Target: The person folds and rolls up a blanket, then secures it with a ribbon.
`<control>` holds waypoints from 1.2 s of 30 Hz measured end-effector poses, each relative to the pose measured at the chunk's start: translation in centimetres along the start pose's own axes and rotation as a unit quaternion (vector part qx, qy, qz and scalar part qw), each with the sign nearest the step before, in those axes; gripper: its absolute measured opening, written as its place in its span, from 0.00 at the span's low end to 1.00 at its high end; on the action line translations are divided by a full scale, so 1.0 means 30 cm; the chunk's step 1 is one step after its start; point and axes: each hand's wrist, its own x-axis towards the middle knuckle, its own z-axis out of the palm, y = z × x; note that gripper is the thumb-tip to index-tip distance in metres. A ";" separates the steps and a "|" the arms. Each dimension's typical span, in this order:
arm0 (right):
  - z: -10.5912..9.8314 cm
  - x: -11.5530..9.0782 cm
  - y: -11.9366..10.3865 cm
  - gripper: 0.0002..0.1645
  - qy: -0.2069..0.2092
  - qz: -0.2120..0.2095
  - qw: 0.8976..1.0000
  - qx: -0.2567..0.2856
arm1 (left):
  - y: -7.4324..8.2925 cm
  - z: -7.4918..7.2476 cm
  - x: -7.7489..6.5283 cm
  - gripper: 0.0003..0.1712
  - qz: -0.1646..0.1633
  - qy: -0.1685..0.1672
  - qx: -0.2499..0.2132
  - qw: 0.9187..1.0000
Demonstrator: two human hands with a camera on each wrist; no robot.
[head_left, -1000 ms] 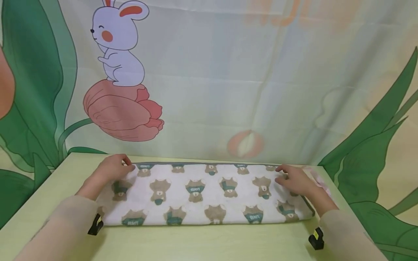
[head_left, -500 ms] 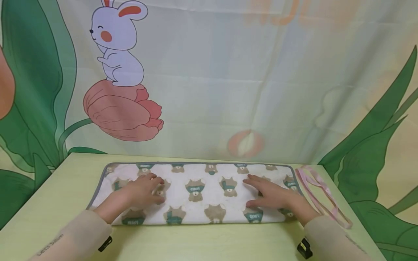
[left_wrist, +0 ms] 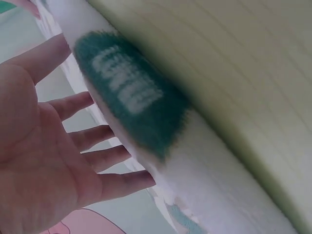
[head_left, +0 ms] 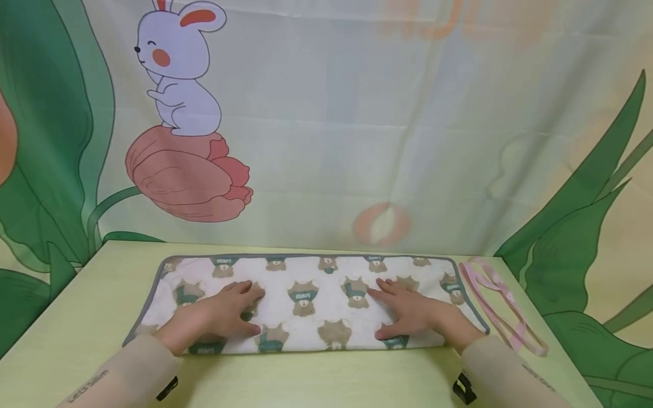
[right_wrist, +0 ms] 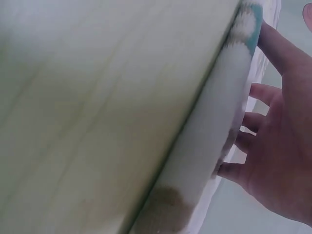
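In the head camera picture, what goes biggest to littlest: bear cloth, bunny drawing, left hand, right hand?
1. Bear cloth
2. Bunny drawing
3. Left hand and right hand: they look too alike to rank

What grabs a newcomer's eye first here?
Probably the big white rabbit sitting on a pink flower, printed on the backdrop, upper left in the head view. Next, the bear-print cloth lying across the table, with the left hand and right hand resting on it, fingers spread. Then the pink ribbon on the table, just beyond the cloth's right end.
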 end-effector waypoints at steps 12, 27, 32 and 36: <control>-0.017 0.018 -0.047 0.61 -0.018 0.022 0.999 -0.019 | -0.011 0.010 0.012 0.47 0.028 0.005 0.030 0.999; -0.010 0.035 -0.061 0.62 -0.019 0.034 0.999 -0.028 | 0.031 0.026 0.042 0.46 0.026 0.021 0.047 0.998; -0.003 0.042 -0.067 0.61 -0.015 0.039 0.998 -0.041 | 0.046 0.032 0.054 0.45 0.025 0.022 0.043 0.999; 0.000 0.045 -0.070 0.61 -0.016 0.042 0.998 -0.043 | 0.055 0.036 0.062 0.45 0.025 0.023 0.044 0.998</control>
